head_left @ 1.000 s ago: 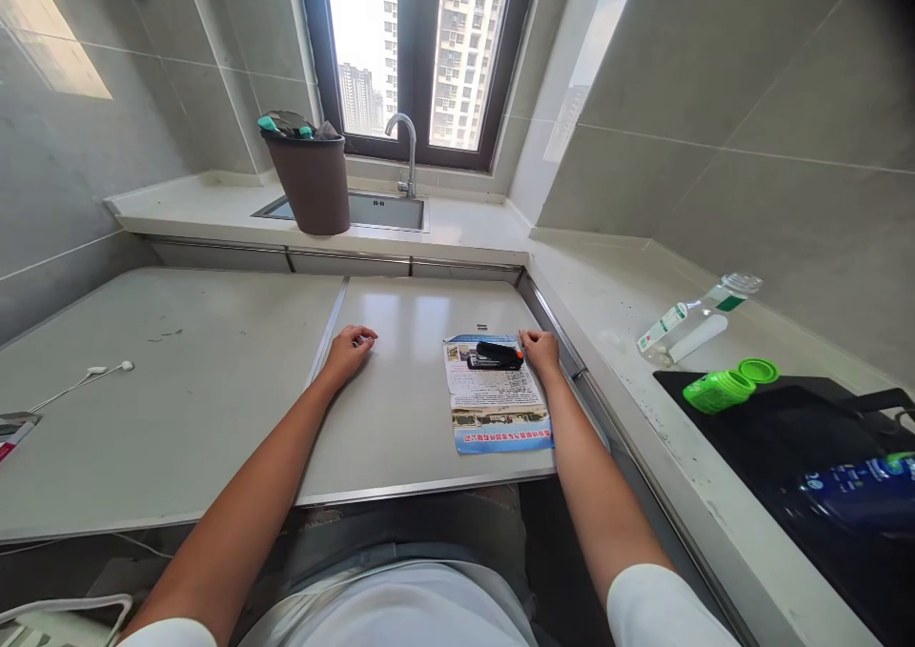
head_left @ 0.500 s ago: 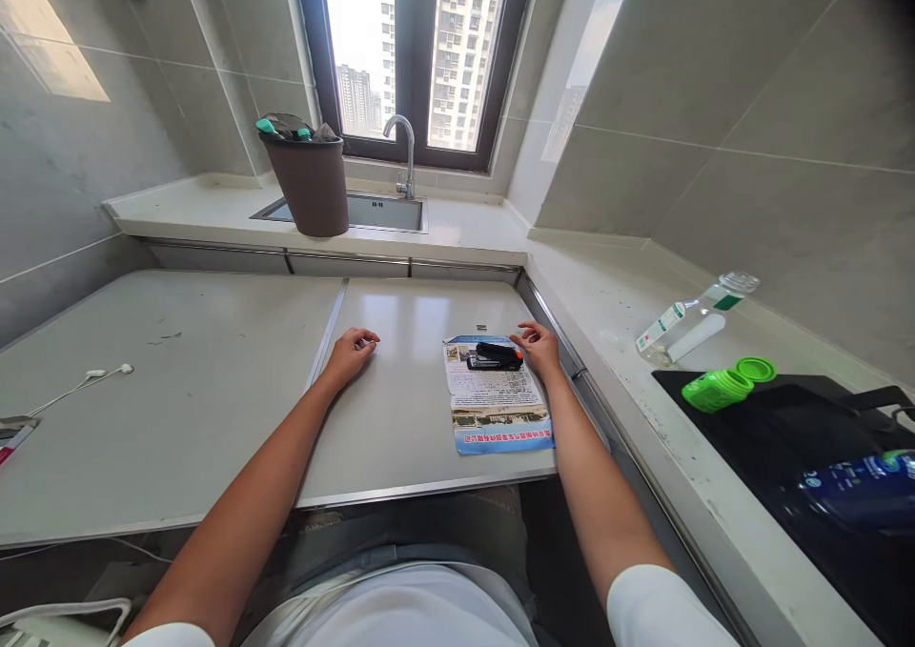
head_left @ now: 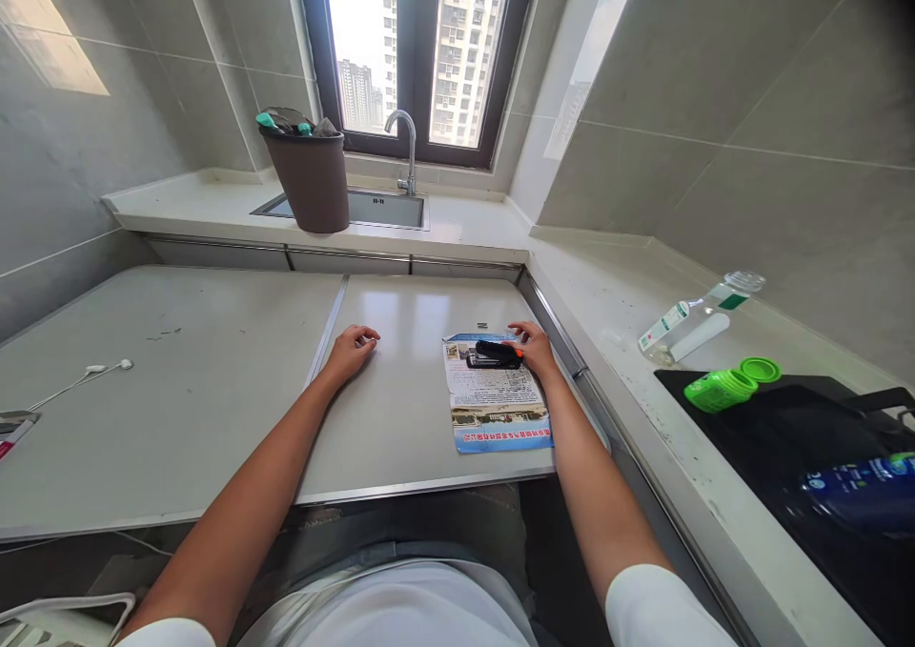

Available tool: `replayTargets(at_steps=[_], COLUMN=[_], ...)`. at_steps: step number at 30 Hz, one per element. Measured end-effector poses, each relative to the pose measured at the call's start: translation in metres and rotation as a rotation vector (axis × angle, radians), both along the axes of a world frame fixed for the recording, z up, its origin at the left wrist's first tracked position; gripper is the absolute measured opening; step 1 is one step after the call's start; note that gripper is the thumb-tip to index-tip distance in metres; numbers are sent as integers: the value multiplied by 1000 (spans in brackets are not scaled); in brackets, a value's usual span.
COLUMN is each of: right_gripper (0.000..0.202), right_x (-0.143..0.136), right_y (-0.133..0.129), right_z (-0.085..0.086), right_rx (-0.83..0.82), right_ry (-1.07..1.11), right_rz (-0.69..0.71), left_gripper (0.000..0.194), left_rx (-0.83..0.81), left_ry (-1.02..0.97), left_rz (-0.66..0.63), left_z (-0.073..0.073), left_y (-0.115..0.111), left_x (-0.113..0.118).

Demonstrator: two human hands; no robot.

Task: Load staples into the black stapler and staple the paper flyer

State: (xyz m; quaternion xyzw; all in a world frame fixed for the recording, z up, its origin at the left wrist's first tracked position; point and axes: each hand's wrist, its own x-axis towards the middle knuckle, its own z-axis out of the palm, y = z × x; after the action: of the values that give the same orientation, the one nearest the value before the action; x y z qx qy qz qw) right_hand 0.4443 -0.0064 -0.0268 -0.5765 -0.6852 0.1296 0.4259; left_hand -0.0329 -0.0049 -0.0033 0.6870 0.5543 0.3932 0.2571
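Black stapler (head_left: 495,354) lies crosswise just left of half-open right hand (head_left: 535,350), orange end nearest, contact unclear; left hand (head_left: 353,351) farther, loosely open.

overall: bright daylight, soft shadows
window (head_left: 364,47): main visible source, left pane blown near white, towers outside pale
left wall (head_left: 135,132): warm sun patch up top, rest gray, evenly lit
right-hand tiles (head_left: 664,66): duller, black vignette in top corner
table (head_left: 400,418): milky window glare near far edge
floor area under table: dim, detail murky
bin (head_left: 307,180): backlit, near side shaded
leaflet (head_left: 493,394): big characters legible, small print mushy
stapler (head_left: 495,354): dark, fine detail lost
blue bottle (head_left: 858,493): soft, stretched
frame edges: wide-angle stretch
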Motion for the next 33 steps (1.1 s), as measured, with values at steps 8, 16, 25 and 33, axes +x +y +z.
replayTargets(at_steps=[8,16,25,33], right_gripper=[44,53,54,69], right_x=[-15,-53,-147,-245], right_y=[2,7,23,24], right_z=[1,-5,-8,5], right_rx=[-30,-224,-197,-262], right_ry=[-317,-406,-402,-491], right_rz=[101,279,334,473], left_gripper=[26,28,28,32], left_rx=[25,20,-56,-32], left_ry=[6,-30,-352,-609], left_rz=[-7,1,166,267], left_z=[-6,-6,-4,-8], left_y=[3,4,14,22], left_x=[0,-1,-18,-38])
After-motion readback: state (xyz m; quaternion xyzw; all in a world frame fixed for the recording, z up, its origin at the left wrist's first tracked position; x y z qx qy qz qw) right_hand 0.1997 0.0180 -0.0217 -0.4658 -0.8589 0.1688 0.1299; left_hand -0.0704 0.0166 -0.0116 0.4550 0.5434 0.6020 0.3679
